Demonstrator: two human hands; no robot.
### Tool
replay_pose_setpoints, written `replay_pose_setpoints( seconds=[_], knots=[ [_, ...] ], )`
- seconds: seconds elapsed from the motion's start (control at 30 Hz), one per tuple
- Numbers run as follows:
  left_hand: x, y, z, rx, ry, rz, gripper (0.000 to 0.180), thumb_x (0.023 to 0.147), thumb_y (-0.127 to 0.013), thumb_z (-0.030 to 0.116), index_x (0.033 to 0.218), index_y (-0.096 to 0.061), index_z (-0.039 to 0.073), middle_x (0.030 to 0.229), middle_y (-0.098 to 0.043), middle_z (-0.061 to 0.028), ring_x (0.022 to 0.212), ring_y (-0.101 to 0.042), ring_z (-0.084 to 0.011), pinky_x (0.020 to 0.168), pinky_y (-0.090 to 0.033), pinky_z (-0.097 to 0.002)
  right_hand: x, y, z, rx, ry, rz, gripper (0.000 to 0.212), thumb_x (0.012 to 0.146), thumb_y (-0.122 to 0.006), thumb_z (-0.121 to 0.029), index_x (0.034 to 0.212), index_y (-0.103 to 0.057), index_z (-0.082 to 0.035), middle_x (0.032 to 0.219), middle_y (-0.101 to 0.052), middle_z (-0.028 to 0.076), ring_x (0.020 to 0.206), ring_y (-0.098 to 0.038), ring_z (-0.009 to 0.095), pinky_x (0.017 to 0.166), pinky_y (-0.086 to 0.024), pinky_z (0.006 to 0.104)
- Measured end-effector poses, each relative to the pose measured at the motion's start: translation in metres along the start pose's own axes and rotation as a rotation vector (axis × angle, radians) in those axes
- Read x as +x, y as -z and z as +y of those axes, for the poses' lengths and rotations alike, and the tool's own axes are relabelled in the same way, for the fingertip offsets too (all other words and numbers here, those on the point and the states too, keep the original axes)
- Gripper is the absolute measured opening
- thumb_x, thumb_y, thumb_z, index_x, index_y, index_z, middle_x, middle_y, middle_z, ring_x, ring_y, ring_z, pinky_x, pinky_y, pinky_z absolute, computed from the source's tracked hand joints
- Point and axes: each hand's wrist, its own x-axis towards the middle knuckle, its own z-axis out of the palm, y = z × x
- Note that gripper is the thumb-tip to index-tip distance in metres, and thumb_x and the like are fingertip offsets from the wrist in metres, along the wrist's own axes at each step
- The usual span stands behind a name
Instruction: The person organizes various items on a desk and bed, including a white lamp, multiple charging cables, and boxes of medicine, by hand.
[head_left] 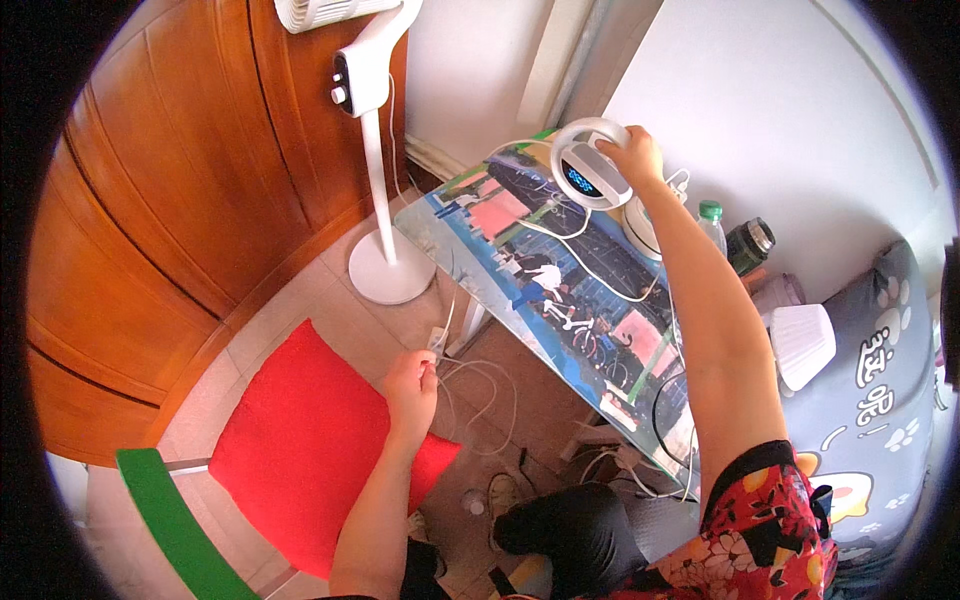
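Note:
My right hand (638,158) reaches over the table and grips the upper right rim of a white ring-shaped digital clock (604,178), which has a lit blue display. The clock is tilted above the far end of the table. A round white base (642,228) stands partly hidden behind my right forearm. My left hand (411,388) is closed in a pinch beside the table's near left edge. A thin white cable (480,365) runs from its fingertips and loops above the floor. Just beyond those fingertips is a small white block (437,338), perhaps a plug.
The table (560,335) has a colourful picture top with white cable across it. A white fan (380,200) stands at the left, by wooden panels (170,180). A red cushion (310,450) lies on a green-backed chair (175,520). Bottles (748,245) and a white lampshade (802,345) line the right.

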Motion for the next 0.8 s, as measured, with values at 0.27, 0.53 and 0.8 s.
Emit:
replay_pose_setpoints(
  seconds=[0.27,0.53,0.8],
  knots=[
    [-0.001,0.0,0.008,-0.138,0.018,-0.002,0.013,0.08,-0.056,-0.001,0.092,-0.058,0.002,0.084,-0.06,-0.0134,0.073,-0.062,-0.0254,0.067,-0.049,-0.0332,0.004,-0.012,0.006,-0.032,-0.063,0.09,0.053,0.067,-0.075,-0.041,0.098,-0.062,0.0,0.09,-0.066,0.019,0.086,-0.064,0.033,0.078,-0.049,0.04],
    [0.005,0.005,-0.001,-0.153,0.107,-0.019,0.01,0.084,-0.054,0.006,0.093,-0.059,0.003,0.084,-0.062,-0.0121,0.073,-0.062,-0.0225,0.066,-0.048,-0.032,0.043,-0.041,0.03,-0.189,-0.057,0.114,0.051,0.071,-0.072,-0.045,0.093,-0.061,0.0,0.084,-0.066,0.02,0.082,-0.065,0.033,0.073,-0.05,0.0412],
    [0.034,0.021,-0.021,-0.126,0.268,-0.002,0.017,0.082,-0.061,0.014,0.096,-0.063,0.004,0.085,-0.065,-0.0058,0.077,-0.061,-0.0132,0.07,-0.048,-0.0274,0.049,0.003,0.012,-0.252,0.171,0.054,0.078,0.068,-0.066,-0.062,0.117,-0.055,-0.002,0.113,-0.059,0.021,0.104,-0.057,0.035,0.087,-0.047,0.0417]
  ],
)
